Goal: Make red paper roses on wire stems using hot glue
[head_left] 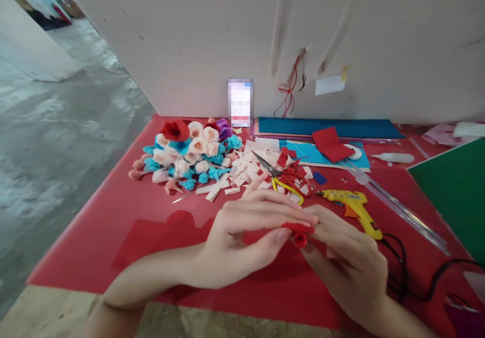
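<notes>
Between my two hands is a small red paper flower (300, 239), rolled into a tube with its round opening facing me. My left hand (250, 237) pinches a red petal piece at its top edge between thumb and fingers. From the other side, my right hand (346, 252) grips the rolled part, its fingers partly hidden behind the flower. Just beyond my fingers lie yellow-handled scissors (288, 190) with their blades pointing away to the left. A yellow glue gun (354, 206) rests on its side beyond my right hand.
Finished paper flowers (189, 153) are heaped at the back left, beside white paper scraps (242, 169). Blue paper sheets (326, 128) lie along the wall, near a phone (240, 103). A black cord (428, 295) and a green board (454, 191) are on the right.
</notes>
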`<action>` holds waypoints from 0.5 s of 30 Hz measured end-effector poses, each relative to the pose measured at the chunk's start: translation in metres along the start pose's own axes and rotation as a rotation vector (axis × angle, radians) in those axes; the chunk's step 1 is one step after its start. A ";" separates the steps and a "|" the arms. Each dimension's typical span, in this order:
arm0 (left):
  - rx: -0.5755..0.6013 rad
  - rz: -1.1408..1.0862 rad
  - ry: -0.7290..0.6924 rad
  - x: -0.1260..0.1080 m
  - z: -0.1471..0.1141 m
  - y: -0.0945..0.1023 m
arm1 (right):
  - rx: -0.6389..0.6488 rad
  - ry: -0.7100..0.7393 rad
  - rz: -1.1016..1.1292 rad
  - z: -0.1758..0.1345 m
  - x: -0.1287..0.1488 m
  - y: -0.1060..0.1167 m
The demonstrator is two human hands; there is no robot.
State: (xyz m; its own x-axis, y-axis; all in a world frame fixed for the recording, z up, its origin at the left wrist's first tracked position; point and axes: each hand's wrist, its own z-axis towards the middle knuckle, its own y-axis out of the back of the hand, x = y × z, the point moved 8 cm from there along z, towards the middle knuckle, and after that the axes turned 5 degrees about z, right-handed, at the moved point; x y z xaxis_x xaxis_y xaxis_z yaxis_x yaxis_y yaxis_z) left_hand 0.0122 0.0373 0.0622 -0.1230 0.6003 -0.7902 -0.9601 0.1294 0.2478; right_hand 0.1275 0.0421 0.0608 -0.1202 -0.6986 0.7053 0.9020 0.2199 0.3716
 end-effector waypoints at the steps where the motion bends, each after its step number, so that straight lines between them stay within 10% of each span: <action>1: -0.001 -0.002 0.012 0.001 0.000 0.000 | -0.001 -0.013 0.004 0.000 -0.001 0.000; 15: 0.092 0.067 0.063 0.002 0.003 0.002 | 0.037 -0.073 0.075 -0.005 -0.010 -0.002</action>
State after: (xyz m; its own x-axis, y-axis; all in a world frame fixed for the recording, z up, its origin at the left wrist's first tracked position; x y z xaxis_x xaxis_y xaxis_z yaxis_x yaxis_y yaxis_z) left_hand 0.0113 0.0412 0.0630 -0.2043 0.5598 -0.8031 -0.9226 0.1640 0.3490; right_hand 0.1288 0.0452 0.0498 -0.0837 -0.6279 0.7737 0.8936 0.2962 0.3372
